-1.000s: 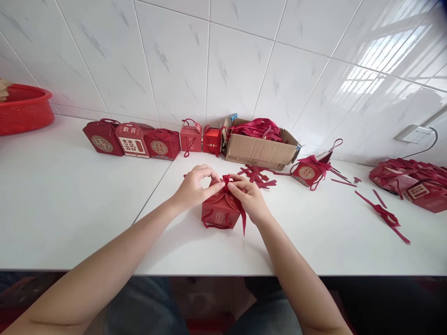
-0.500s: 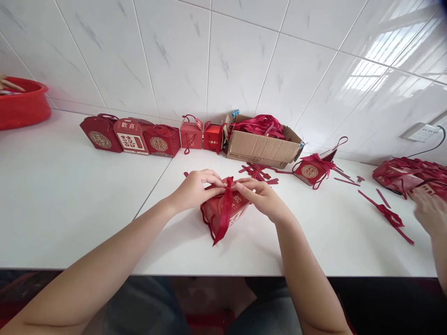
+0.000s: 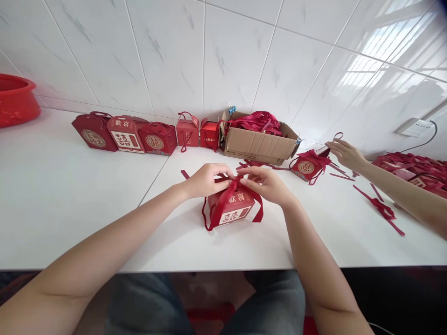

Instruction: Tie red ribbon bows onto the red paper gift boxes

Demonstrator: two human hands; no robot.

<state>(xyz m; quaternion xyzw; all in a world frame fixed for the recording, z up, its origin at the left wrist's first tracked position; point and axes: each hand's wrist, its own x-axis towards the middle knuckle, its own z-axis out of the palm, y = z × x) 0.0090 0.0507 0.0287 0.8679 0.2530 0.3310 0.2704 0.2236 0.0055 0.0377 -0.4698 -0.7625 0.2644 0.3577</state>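
A small red gift box (image 3: 233,208) with gold and white characters stands on the white table in front of me. A red ribbon (image 3: 221,204) is gathered in a bow at its top, and its two tails hang down the front and right side. My left hand (image 3: 209,180) pinches the ribbon from the left at the knot. From the right, my right hand (image 3: 266,184) pinches it with thumb and fingers, close to the left fingertips. A twisted red cord handle (image 3: 206,218) hangs at the box's left side.
Several red boxes (image 3: 127,135) line the wall at left, beside a cardboard box (image 3: 261,145) of ribbons. Another person's hand (image 3: 345,153) touches a ribboned box (image 3: 305,168) at right. Cut ribbon pieces (image 3: 380,208) and a pile of boxes (image 3: 415,172) lie farther right. A red basin (image 3: 17,103) stands far left.
The box has turned so its front faces me more, and a second ribbon tail now hangs at its right. The other person's hand has reached in to the ribboned box; the hand over the basin is gone.
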